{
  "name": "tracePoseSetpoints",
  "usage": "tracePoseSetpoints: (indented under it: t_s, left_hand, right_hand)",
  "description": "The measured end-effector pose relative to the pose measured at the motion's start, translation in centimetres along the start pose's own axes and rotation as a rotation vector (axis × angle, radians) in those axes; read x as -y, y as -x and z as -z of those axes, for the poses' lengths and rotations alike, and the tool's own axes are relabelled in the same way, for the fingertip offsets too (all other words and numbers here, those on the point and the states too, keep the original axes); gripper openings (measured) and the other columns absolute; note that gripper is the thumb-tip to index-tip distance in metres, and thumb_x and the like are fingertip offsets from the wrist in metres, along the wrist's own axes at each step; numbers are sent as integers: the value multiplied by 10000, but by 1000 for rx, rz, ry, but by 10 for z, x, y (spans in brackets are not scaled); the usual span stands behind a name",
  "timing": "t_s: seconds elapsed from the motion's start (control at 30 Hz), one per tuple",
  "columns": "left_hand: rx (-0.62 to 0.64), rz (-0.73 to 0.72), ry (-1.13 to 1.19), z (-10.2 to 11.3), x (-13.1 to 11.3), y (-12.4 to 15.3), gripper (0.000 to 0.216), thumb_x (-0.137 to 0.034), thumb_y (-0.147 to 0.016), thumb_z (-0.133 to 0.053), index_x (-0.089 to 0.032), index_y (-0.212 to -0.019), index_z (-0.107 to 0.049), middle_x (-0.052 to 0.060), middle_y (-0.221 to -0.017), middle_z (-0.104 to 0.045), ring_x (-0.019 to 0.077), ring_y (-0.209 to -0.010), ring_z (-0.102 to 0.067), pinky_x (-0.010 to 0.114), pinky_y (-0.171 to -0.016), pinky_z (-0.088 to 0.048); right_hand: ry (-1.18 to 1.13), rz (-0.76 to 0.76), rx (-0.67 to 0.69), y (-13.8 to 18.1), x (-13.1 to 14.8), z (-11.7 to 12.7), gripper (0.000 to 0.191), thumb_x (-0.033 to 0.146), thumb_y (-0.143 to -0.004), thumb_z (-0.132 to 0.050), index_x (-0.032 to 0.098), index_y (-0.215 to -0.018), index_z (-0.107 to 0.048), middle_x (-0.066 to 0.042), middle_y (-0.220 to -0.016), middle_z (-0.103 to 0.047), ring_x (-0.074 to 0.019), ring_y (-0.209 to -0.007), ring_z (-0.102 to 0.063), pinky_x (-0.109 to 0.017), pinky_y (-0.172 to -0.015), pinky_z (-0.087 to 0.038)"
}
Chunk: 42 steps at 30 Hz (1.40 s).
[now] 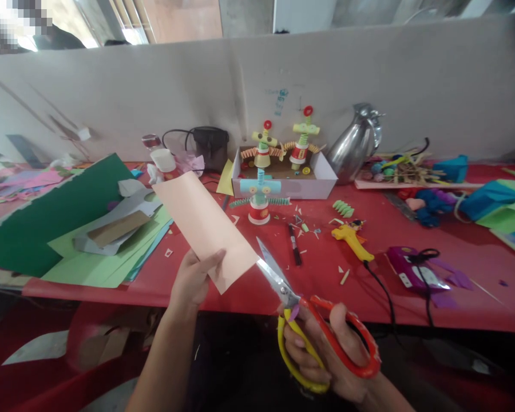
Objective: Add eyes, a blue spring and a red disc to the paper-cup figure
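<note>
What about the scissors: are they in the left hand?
No, the right hand holds the scissors, while the left hand holds the peach paper.

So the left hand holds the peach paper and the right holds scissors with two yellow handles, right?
Not quite: in the head view, the scissors have one yellow handle and one orange-red handle. The left hand does hold the peach paper, the right hand the scissors.

Materials in view: at centre, a smooth, matt paper sheet [201,226]; at lower right of centre, scissors [285,292] with shiny metal blades and glossy, plastic-looking handles; at upper right, a polished metal jug [351,146]; at right, a smooth plastic glue gun [355,241].
</note>
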State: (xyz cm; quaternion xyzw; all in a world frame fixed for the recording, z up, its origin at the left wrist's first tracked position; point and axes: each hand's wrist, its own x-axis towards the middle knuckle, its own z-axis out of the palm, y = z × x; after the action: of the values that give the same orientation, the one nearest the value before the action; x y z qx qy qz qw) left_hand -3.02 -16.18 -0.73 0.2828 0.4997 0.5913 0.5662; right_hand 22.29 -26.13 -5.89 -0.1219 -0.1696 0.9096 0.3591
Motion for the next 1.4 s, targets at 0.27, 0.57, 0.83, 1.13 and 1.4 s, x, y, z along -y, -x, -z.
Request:
tracePoseSetpoints:
  t_s: [0.27, 0.57, 0.83, 1.13, 1.4]
  left_hand:
    - [27, -37, -54, 5, -1, 6, 431, -222, -577, -913, -100, -962, -762, 116, -924, -781, 198, -786, -725, 255, -708, -594]
    - [64, -31, -68, 10, -6, 11, 438, -232, -604, -900, -110, -1000, -761, 130, -994, -778, 221, -845, -735, 271, -755, -599]
    - [87, -5, -68, 6, -7, 17, 468, -227, -613, -893, -112, -1042, -747, 142, -1041, -770, 247, -890, -736, 308, -792, -607]
    - [-158, -4, 84, 13, -12, -1, 413, -124, -541, -897, -98, -926, -750, 110, -909, -781, 188, -701, -722, 236, -615, -587]
    - [-194, -12, 126, 4, -14, 0, 357, -74, -580, -852, -80, -922, -748, 126, -937, -778, 207, -744, -732, 260, -651, -611]
  right_hand:
    - [-62, -5, 56, -1, -1, -2, 673, 789, -753, -582, 195, -1068, -619, 2, -811, -512, -44, -552, -399, -115, -370, -255]
    - [-50, -14, 79, -9, 0, -7, 717, 792, -750, -586, 172, -1111, -598, 5, -798, -490, -49, -556, -388, -120, -367, -243]
    - [-25, -8, 78, -1, 5, -6, 685, 814, -735, -571, 186, -1007, -601, -1, -831, -496, -57, -580, -397, -122, -384, -249]
    - [15, -58, 62, 17, 9, -11, 721, 797, -732, -600, 216, -1159, -609, -7, -846, -484, -59, -594, -406, -134, -402, -256]
    - [-2, -126, 58, 12, 2, -10, 723, 804, -735, -587, 200, -1134, -598, -5, -835, -483, -58, -592, -404, -133, -403, -238]
